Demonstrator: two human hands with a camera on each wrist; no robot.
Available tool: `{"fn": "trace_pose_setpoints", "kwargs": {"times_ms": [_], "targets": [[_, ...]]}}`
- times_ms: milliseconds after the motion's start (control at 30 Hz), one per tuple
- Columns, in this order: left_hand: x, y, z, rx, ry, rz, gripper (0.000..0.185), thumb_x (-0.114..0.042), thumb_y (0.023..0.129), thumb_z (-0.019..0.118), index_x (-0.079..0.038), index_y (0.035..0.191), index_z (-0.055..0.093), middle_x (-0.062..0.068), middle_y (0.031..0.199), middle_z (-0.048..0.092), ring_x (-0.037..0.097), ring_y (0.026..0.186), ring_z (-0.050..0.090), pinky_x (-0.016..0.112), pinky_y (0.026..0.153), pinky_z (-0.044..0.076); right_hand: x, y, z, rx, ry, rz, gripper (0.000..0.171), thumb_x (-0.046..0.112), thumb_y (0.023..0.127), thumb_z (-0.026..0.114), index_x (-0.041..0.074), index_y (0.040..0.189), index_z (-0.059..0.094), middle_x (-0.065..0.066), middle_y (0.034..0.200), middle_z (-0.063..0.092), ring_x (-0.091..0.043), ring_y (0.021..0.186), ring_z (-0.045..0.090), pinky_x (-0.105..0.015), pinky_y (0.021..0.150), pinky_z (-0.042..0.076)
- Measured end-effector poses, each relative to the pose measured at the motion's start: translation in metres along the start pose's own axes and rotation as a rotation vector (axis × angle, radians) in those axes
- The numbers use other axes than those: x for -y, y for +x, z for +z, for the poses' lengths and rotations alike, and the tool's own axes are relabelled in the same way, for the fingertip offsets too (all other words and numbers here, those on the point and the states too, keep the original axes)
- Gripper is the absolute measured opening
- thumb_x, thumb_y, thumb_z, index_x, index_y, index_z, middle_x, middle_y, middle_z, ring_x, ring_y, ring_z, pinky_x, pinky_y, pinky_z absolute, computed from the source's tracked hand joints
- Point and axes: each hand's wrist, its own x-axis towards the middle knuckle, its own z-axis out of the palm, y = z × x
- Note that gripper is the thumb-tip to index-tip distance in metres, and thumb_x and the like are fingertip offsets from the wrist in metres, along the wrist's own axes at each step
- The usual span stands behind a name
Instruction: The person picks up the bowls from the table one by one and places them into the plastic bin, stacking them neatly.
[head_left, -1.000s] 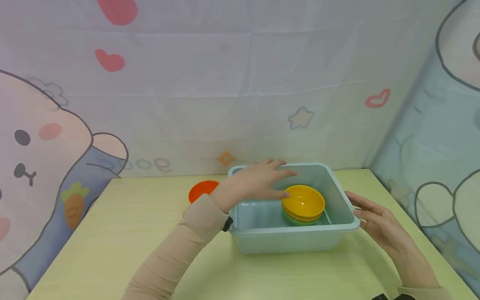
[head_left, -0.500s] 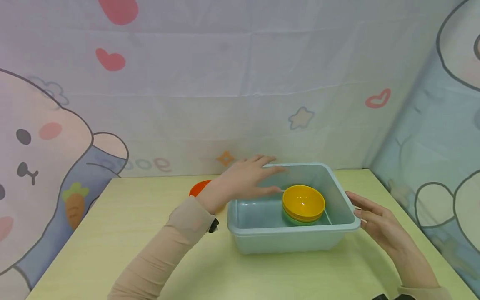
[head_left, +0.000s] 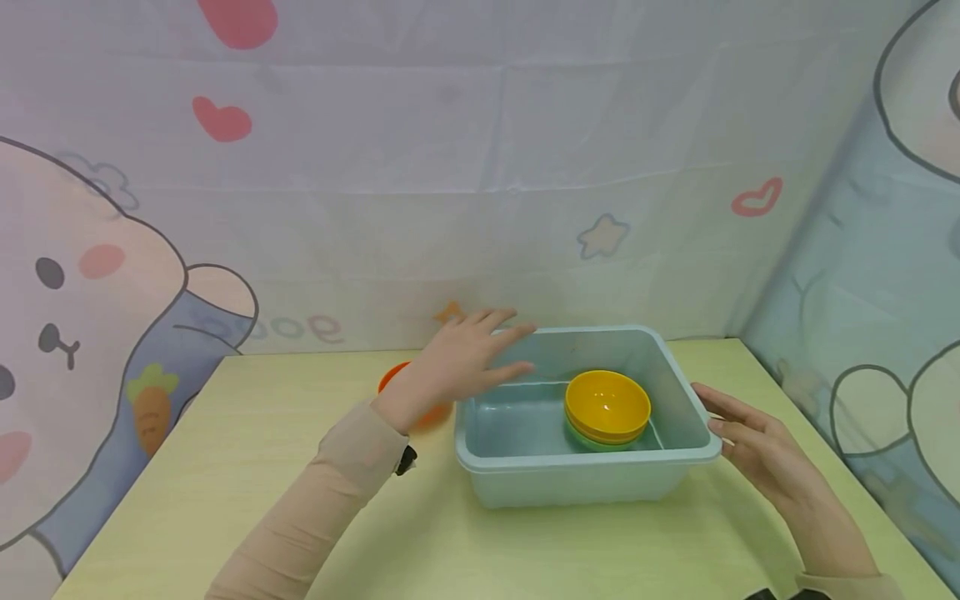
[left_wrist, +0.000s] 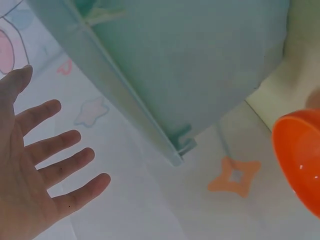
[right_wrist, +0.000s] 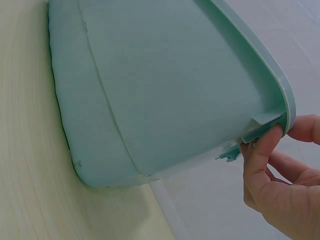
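My left hand (head_left: 453, 362) is raised with fingers spread and holds nothing. It hovers between the left end of a pale blue-green plastic bin (head_left: 585, 482) and an orange bowl (head_left: 392, 375), which the hand and wrist partly cover. In the left wrist view, the orange bowl (left_wrist: 302, 155) shows its glossy inside at the right edge. Inside the bin, toward its right, yellow bowls (head_left: 607, 404) are nested on a green one (head_left: 596, 443). At the bin's right end my right hand (head_left: 772, 454) pinches the rim between thumb and fingers, as the right wrist view shows.
The bin stands on a light wood-patterned table (head_left: 300, 450). A printed cloth (head_left: 375, 167) with hearts and stars hangs along the back edge, and another cartoon cloth (head_left: 855, 333) closes the right side.
My left hand has moved left, from above the bin toward the orange bowl, fingers still spread. The right hand stays at the bin's rim, and the bin and nested bowls have not moved.
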Motion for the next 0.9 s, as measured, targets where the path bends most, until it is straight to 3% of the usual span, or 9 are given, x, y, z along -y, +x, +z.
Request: {"fn": "trace_pose_setpoints", "kwargs": {"times_ms": [233, 633, 900], "targets": [[0.012, -0.005, 0.009, -0.002, -0.031, -0.040, 0.057, -0.058, 0.096, 0.042, -0.031, 0.147, 0.038, 0.004, 0.154, 0.036, 0.028, 0.140, 0.037, 0.054, 0.107, 0.037, 0.000, 0.000, 0.000, 0.000, 0.002, 0.003, 0.050, -0.004, 0.100, 0.032, 0.011, 0.147, 0.039, 0.010, 0.138, 0.055, -0.005, 0.117, 0.058, -0.020, 0.094, 0.049], [0.027, -0.008, 0.023, -0.073, -0.040, -0.094, 0.056, -0.055, 0.097, 0.044, -0.028, 0.145, 0.041, 0.009, 0.150, 0.041, 0.034, 0.138, 0.040, 0.056, 0.108, 0.036, 0.001, -0.001, 0.001, -0.017, -0.025, 0.020, 0.050, -0.003, 0.101, 0.033, 0.010, 0.149, 0.036, 0.012, 0.138, 0.054, -0.003, 0.117, 0.057, -0.020, 0.095, 0.048], [0.032, -0.014, 0.029, -0.060, -0.080, -0.118, 0.055, -0.054, 0.097, 0.045, -0.029, 0.146, 0.040, 0.009, 0.150, 0.041, 0.034, 0.138, 0.039, 0.059, 0.105, 0.038, 0.000, -0.001, 0.000, -0.013, -0.002, 0.015, 0.050, -0.004, 0.100, 0.033, 0.011, 0.148, 0.038, 0.011, 0.138, 0.055, -0.004, 0.117, 0.057, -0.021, 0.094, 0.049]]}}
